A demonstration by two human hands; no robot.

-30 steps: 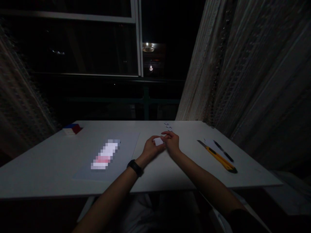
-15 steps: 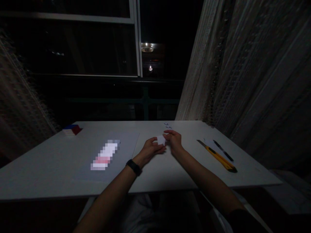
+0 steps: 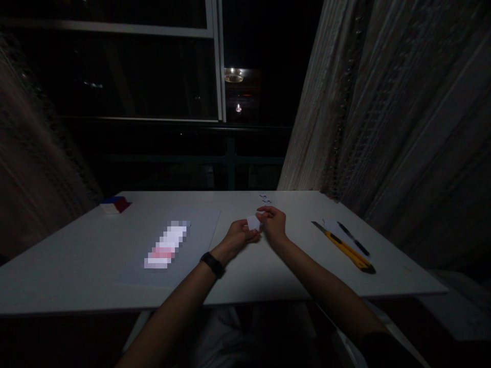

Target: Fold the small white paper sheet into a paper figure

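A small white piece of paper [image 3: 252, 223] is held between my two hands, above the middle of the table. My left hand [image 3: 238, 236], with a dark band [image 3: 212, 264] on its wrist, grips the paper from the left and below. From the right, my right hand [image 3: 273, 223] pinches the paper's edge, thumb and fingers bent together. Just beyond the hands, small blue marks [image 3: 264, 199] show on the tabletop or on white paper; I cannot tell which.
On the right of the white table [image 3: 268, 286] lie a yellow utility knife [image 3: 347, 251], blade out, and a black pen [image 3: 353, 238] on paper. A lit, blurred-out screen [image 3: 165, 245] rests on a large sheet [image 3: 126, 273] at left. A blue, white and red cube [image 3: 114, 205] sits far left.
The paper has tilted slightly, and the left fingers have curled closer around it. The right hand has barely moved.
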